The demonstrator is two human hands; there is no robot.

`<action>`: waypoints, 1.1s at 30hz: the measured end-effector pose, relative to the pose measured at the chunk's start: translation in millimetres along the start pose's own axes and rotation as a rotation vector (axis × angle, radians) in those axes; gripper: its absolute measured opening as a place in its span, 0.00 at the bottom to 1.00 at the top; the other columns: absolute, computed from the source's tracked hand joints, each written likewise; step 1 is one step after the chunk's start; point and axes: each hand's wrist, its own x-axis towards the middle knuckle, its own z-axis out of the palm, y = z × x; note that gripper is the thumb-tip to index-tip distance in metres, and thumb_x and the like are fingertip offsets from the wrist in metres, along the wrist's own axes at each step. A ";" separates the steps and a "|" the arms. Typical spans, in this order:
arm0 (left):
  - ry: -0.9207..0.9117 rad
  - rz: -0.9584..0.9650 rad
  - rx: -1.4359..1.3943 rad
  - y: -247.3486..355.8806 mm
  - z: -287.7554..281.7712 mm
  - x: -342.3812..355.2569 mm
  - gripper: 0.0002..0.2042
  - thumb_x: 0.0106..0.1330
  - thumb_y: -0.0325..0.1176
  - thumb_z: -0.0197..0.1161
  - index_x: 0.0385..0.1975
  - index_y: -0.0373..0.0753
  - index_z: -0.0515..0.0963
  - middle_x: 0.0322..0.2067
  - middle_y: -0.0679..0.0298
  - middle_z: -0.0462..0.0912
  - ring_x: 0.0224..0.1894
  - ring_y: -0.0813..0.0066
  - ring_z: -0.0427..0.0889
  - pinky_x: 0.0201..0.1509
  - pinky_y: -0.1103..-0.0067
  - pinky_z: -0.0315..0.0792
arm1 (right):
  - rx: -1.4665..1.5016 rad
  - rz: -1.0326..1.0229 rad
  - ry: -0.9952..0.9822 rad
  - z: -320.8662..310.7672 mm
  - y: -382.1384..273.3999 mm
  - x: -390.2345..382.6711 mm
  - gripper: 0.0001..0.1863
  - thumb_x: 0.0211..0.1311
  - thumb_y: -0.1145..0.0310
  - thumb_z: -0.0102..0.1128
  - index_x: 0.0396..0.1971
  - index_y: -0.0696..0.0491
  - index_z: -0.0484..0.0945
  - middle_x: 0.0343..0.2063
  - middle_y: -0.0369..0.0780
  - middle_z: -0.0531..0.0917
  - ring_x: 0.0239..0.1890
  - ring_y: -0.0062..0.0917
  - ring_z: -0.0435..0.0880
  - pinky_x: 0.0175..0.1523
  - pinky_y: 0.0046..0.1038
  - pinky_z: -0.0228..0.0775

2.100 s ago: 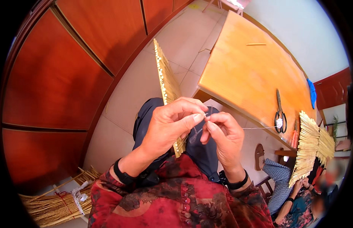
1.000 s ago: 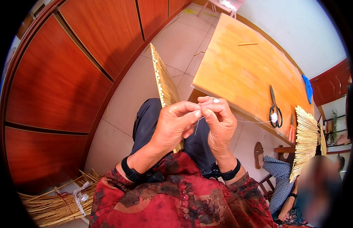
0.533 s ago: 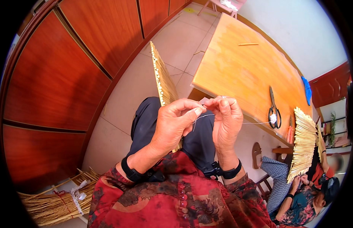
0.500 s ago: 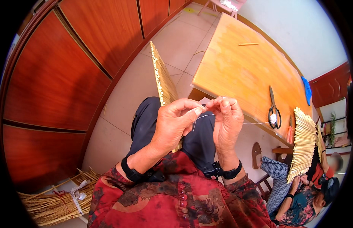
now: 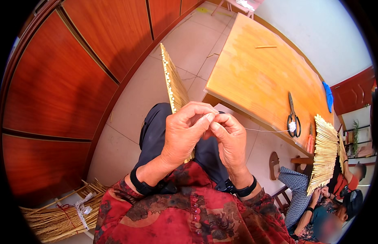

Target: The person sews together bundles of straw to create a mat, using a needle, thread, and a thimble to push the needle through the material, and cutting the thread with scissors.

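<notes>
Over my lap, the fingertips of both hands meet in a pinch. My left hand (image 5: 183,132) is closed on the white thread, its thumb and forefinger pressed together. Against it, my right hand (image 5: 231,140) also pinches the thread, fingers curled. From the right hand the thread (image 5: 264,130) stretches to a small white thread ball (image 5: 292,126) lying by the handles of black scissors (image 5: 292,110) on the table. The exact spot between the fingertips is hidden. Behind my left hand, a panel of bound straw stalks (image 5: 177,83) stands upright by my legs.
A wooden table (image 5: 254,73) with a loose stalk (image 5: 266,46) stands ahead and right. A tied stalk bundle (image 5: 59,219) lies lower left, near red-brown cabinets (image 5: 59,81). At right, people sit by another stalk panel (image 5: 324,150); a co-worker's hands (image 5: 317,195) touch its lower end.
My right hand has moved left and slightly down to meet my left fingertips. The loop of thread that showed between the hands is now out of sight.
</notes>
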 end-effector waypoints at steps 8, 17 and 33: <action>0.002 -0.026 0.008 0.9 2.4 -0.1 0.03 0.59 0.20 0.55 0.29 0.31 0.75 0.34 0.61 0.78 0.18 0.91 0.66 0.18 0.93 0.59 | 0.078 0.054 -0.024 -1.0 2.8 3.9 0.06 0.57 0.74 0.56 0.32 0.60 0.73 0.26 0.38 0.78 0.26 0.19 0.77 0.34 0.18 0.69; 0.049 0.043 0.017 -0.3 2.5 2.7 0.03 0.57 0.18 0.55 0.29 0.33 0.75 0.38 0.62 0.72 0.23 0.91 0.67 0.22 0.92 0.60 | 0.193 0.036 0.025 -0.5 8.0 2.8 0.05 0.57 0.76 0.54 0.33 0.61 0.71 0.27 0.39 0.77 0.27 0.22 0.77 0.35 0.21 0.71; 0.116 0.221 0.396 -3.7 -1.5 5.0 0.04 0.55 0.16 0.55 0.26 0.32 0.73 0.32 0.68 0.69 0.27 0.90 0.65 0.29 0.91 0.61 | 0.228 0.055 0.046 1.5 10.2 3.7 0.04 0.57 0.76 0.54 0.32 0.60 0.71 0.27 0.40 0.77 0.28 0.24 0.78 0.37 0.23 0.73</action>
